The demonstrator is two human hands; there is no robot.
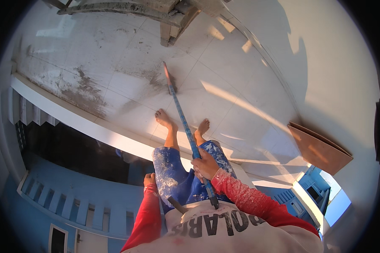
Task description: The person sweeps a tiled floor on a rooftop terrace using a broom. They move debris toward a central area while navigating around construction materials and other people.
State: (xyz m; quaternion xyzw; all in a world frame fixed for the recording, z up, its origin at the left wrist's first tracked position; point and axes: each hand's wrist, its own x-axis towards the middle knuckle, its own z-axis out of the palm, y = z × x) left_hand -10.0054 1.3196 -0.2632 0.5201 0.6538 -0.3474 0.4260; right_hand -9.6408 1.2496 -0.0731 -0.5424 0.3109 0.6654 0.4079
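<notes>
My right hand (206, 164) is closed round the blue handle of a broom (182, 116), in front of my thighs. The handle's dark end cap rests close to my waist. Far from me, the broom's narrow reddish head (168, 75) lies on the tiled floor, beside a patch of grey dust (150, 78). At my left thigh my left hand (149, 180) is held low with its fingers curled; whatever it may hold is hidden. A short brown stick-like piece (177, 205) shows at my waist.
A wooden trestle or bench (171, 19) stands at the far side. More grey dirt (84, 90) marks the floor at left, near a white ledge (78, 120) with a dark drop below it. Brown boards (318, 147) lean at the right wall (333, 88).
</notes>
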